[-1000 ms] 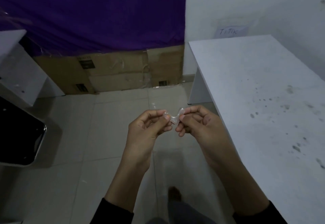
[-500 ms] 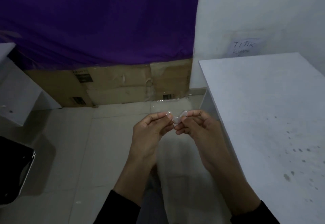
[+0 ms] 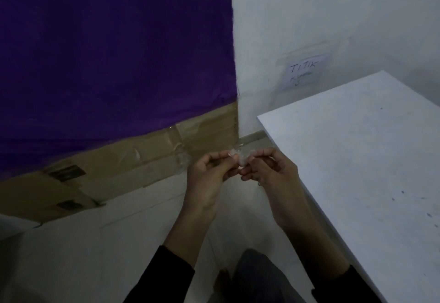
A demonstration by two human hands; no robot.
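- Centre of frame: left hand and right hand each pinch one end of a clear tape strip, keeping it from sticking to itself.
- Right of frame: white table, near.

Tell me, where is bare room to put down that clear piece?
The white table is bare from the wall note to its near edge, beside the right hand. Floor tiles below the cardboard are free too. Crowded only where left hand meets right, pinching the clear piece.

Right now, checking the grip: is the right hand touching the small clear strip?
Touching. The head view shows the right hand pinching one end of the small clear strip; the left hand pinches the other.
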